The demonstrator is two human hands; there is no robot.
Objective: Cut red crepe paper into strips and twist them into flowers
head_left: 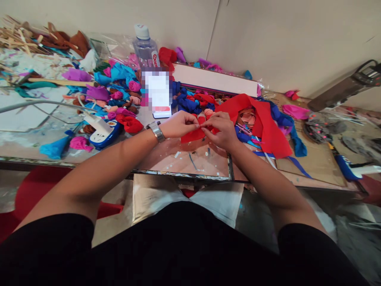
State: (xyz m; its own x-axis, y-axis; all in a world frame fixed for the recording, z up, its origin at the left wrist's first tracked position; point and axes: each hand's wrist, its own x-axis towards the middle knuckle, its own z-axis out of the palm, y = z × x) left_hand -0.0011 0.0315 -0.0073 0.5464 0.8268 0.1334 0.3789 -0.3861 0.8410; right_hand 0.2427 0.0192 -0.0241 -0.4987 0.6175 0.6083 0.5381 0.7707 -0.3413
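Above the table's front part, my left hand point(180, 125) and my right hand point(222, 129) meet, both with thumb and fingers pinched together. Between them is a small piece of red crepe paper point(192, 136), which hangs below my left fingertips. My fingers cover part of it. Just right of my right hand, a long folded strip of red crepe paper point(272, 129) lies over a heap of coloured pieces. Behind my left hand a lit phone point(162, 113) leans upright, its screen partly blurred. Twisted blue pieces point(187, 104) lie behind my fingers.
A plastic bottle point(145, 49) stands behind the phone. At left are a blue and white power socket point(105, 135) with a cable, heaped coloured twists point(98, 93) and wooden sticks point(22, 39). A dark flask point(342, 89) and a blue-handled tool point(345, 167) are at right.
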